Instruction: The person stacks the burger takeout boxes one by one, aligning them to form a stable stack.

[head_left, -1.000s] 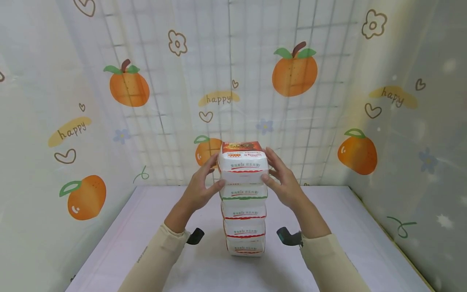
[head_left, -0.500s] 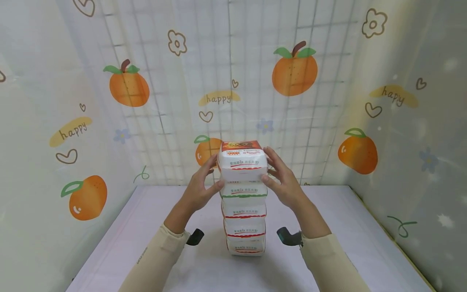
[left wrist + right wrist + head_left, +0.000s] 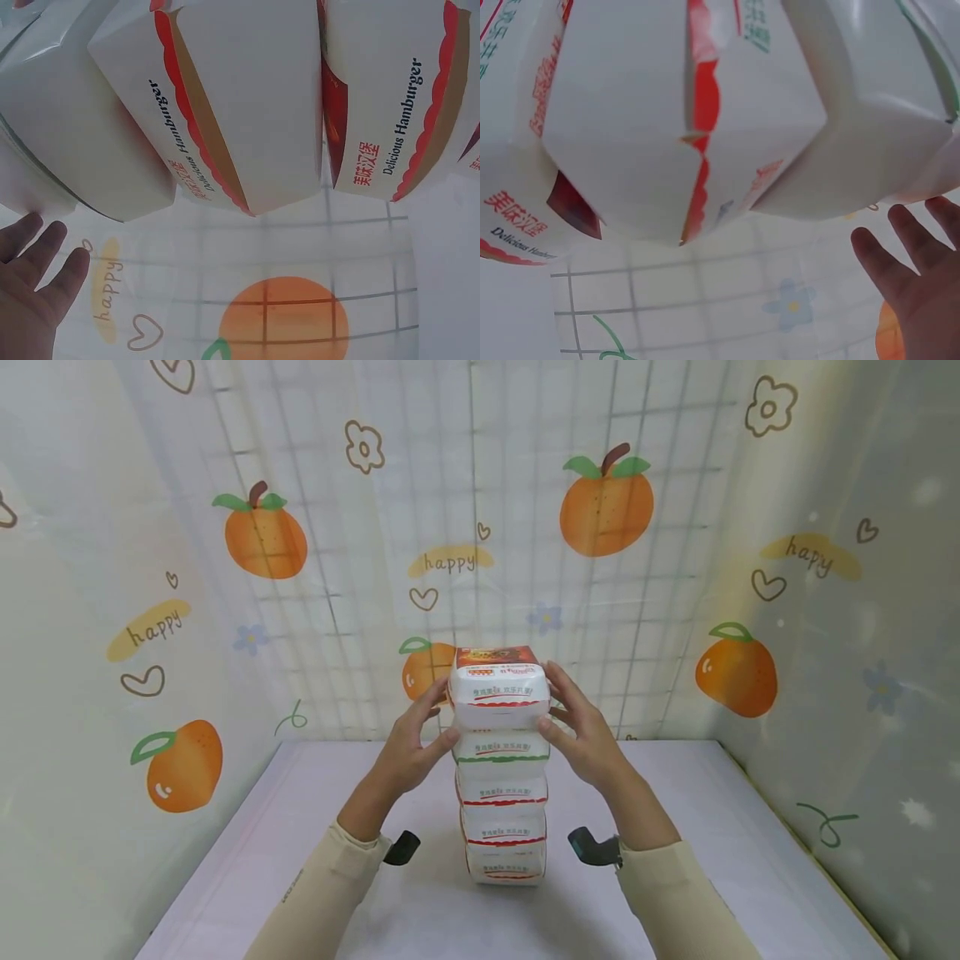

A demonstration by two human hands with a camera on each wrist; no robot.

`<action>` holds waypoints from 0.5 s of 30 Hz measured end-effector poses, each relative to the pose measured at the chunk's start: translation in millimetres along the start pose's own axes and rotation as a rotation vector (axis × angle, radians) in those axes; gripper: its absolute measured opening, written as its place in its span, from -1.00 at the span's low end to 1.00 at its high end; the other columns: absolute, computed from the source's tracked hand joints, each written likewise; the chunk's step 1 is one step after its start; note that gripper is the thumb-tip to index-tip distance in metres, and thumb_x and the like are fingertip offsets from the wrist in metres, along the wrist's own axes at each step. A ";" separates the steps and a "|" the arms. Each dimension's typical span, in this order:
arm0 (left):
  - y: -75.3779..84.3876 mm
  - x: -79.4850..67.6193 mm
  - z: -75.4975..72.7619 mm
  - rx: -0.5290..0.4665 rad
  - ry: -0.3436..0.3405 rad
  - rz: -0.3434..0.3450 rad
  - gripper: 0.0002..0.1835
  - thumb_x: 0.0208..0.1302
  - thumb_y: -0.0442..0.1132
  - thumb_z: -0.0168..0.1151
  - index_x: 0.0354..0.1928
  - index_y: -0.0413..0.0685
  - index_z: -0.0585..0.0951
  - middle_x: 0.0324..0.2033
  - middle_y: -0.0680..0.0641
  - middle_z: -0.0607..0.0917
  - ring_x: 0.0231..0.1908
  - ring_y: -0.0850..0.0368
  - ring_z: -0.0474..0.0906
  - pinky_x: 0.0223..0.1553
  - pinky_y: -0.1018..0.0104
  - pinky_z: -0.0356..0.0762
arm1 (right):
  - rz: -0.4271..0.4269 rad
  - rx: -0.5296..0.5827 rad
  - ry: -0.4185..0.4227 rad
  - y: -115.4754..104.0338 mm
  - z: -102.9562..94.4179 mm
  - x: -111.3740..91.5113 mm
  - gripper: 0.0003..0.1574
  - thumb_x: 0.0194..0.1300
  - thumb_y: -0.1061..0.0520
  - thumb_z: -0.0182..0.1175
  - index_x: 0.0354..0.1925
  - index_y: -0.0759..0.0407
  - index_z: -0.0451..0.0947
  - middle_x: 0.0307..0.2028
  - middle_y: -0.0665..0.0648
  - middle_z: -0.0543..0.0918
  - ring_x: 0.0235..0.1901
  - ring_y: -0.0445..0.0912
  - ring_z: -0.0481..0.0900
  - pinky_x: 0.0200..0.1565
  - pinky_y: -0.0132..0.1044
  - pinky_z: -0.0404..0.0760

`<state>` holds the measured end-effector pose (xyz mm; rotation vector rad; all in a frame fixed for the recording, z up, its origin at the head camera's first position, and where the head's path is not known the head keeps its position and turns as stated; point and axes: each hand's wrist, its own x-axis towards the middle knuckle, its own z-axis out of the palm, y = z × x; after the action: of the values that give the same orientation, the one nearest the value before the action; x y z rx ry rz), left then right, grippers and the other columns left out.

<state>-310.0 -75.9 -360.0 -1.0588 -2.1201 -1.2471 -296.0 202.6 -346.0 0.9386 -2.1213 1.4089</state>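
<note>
Several white burger boxes stand in one upright stack at the middle of the table. The top burger box (image 3: pixel 499 689) has a red picture lid; the box under it (image 3: pixel 501 753) bears a green wavy line, the lower boxes red ones. My left hand (image 3: pixel 408 747) is at the top box's left side, thumb tip by its lower front edge. My right hand (image 3: pixel 588 743) mirrors it on the right. In the left wrist view the fingers (image 3: pixel 52 259) are spread and fairly straight beside the boxes; in the right wrist view the fingers (image 3: pixel 907 240) look the same. Firm contact cannot be made out.
A white table (image 3: pixel 360 893) bears the stack. Behind it and at both sides hangs a pale curtain (image 3: pixel 517 452) printed with oranges, hearts and "happy". A wire grid (image 3: pixel 660 610) shows through at the back. Dark cameras sit at both wrists.
The stack appears slightly higher in the head view, its top most of all, and the curtain print shifts a little. Both hands keep their places and finger positions.
</note>
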 end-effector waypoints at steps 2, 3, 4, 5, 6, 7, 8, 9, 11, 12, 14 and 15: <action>0.8 -0.2 -0.2 0.003 0.005 0.005 -0.23 0.34 0.32 -0.01 0.51 0.30 0.08 0.36 0.15 0.32 0.33 0.13 0.22 0.23 -0.05 0.30 | 0.001 -0.015 0.009 -2.0 0.2 -0.2 -0.06 0.35 0.08 0.20 0.53 -0.21 -0.04 0.45 -0.09 0.14 0.39 0.03 0.16 0.24 0.11 0.33; 1.3 -0.3 -0.2 0.003 0.006 0.008 -0.23 0.35 0.32 -0.01 0.51 0.29 0.08 0.37 0.15 0.32 0.33 0.13 0.22 0.23 -0.05 0.30 | 0.004 -0.021 0.014 -3.5 0.2 -0.4 -0.06 0.36 0.06 0.20 0.53 -0.23 -0.04 0.45 -0.11 0.14 0.39 0.02 0.16 0.23 0.11 0.34; 1.8 -0.3 -0.3 0.004 0.006 0.010 -0.23 0.35 0.31 -0.01 0.51 0.29 0.08 0.37 0.15 0.31 0.33 0.13 0.22 0.23 -0.05 0.30 | 0.006 -0.029 0.019 -5.2 0.2 -0.6 -0.07 0.36 0.04 0.19 0.52 -0.25 -0.04 0.45 -0.12 0.15 0.39 0.02 0.16 0.22 0.11 0.35; 2.4 -0.3 -0.4 0.004 0.007 0.012 -0.24 0.36 0.30 -0.01 0.51 0.30 0.08 0.37 0.15 0.31 0.33 0.13 0.22 0.23 -0.05 0.30 | 0.008 -0.032 0.024 -7.0 0.2 -0.8 -0.08 0.37 0.03 0.19 0.52 -0.27 -0.04 0.45 -0.14 0.15 0.39 0.01 0.17 0.22 0.11 0.36; 3.0 -0.2 -0.5 0.005 0.006 0.014 -0.24 0.36 0.29 -0.01 0.51 0.30 0.08 0.37 0.15 0.31 0.33 0.13 0.22 0.23 -0.05 0.30 | 0.006 -0.033 0.027 -8.5 0.1 -0.9 -0.08 0.37 0.03 0.18 0.52 -0.28 -0.04 0.45 -0.14 0.15 0.39 0.01 0.17 0.21 0.12 0.36; 3.5 -0.2 -0.6 0.006 0.006 0.016 -0.25 0.37 0.28 -0.01 0.51 0.30 0.08 0.37 0.15 0.31 0.33 0.13 0.22 0.23 -0.05 0.30 | 0.005 -0.034 0.029 -9.4 -0.2 -1.1 -0.09 0.38 0.03 0.18 0.52 -0.28 -0.04 0.44 -0.14 0.15 0.39 0.01 0.17 0.21 0.13 0.36; 4.0 -0.1 -0.6 0.006 0.006 0.019 -0.26 0.37 0.27 -0.01 0.51 0.29 0.08 0.37 0.15 0.31 0.33 0.13 0.22 0.23 -0.05 0.30 | 0.003 -0.036 0.031 -10.5 -0.4 -1.1 -0.09 0.38 0.03 0.17 0.52 -0.28 -0.04 0.45 -0.14 0.15 0.39 0.02 0.18 0.20 0.14 0.36; 4.6 0.1 -0.6 0.006 0.005 0.020 -0.26 0.38 0.26 -0.01 0.51 0.29 0.08 0.38 0.14 0.30 0.33 0.13 0.22 0.23 -0.05 0.30 | 0.002 -0.038 0.032 -11.0 -0.6 -1.2 -0.09 0.38 0.03 0.17 0.52 -0.29 -0.05 0.45 -0.14 0.15 0.38 0.02 0.18 0.20 0.14 0.37; 5.5 0.4 -0.8 0.009 0.006 0.020 -0.28 0.39 0.24 -0.01 0.51 0.29 0.08 0.38 0.15 0.30 0.33 0.13 0.22 0.23 -0.05 0.30 | -0.007 -0.037 0.032 -11.5 -0.6 -1.0 -0.09 0.38 0.05 0.17 0.52 -0.27 -0.05 0.45 -0.11 0.15 0.38 0.03 0.18 0.20 0.15 0.36; 5.9 0.6 -1.0 0.010 0.007 0.020 -0.28 0.40 0.23 -0.01 0.51 0.29 0.08 0.37 0.15 0.30 0.33 0.13 0.23 0.23 -0.04 0.30 | -0.011 -0.038 0.033 -11.5 -0.7 -0.9 -0.09 0.38 0.06 0.17 0.52 -0.26 -0.05 0.45 -0.10 0.15 0.38 0.04 0.18 0.20 0.16 0.36; 6.4 0.9 -1.4 0.013 0.011 0.018 -0.29 0.40 0.21 -0.01 0.51 0.29 0.08 0.37 0.15 0.32 0.32 0.14 0.24 0.23 -0.04 0.31 | -0.015 -0.043 0.036 -11.7 -0.6 -0.6 -0.08 0.38 0.07 0.18 0.52 -0.24 -0.04 0.45 -0.08 0.16 0.38 0.04 0.19 0.20 0.15 0.37; 6.7 1.2 -1.6 0.014 0.014 0.020 -0.30 0.41 0.20 -0.01 0.51 0.29 0.09 0.36 0.14 0.33 0.32 0.13 0.24 0.23 -0.04 0.31 | -0.016 -0.043 0.038 -11.9 -0.6 -0.4 -0.08 0.37 0.08 0.18 0.52 -0.23 -0.04 0.45 -0.07 0.16 0.38 0.04 0.19 0.20 0.15 0.37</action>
<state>-305.3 -74.9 -354.9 -1.0599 -2.0998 -1.2255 -287.0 200.2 -338.5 0.9040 -2.1033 1.3569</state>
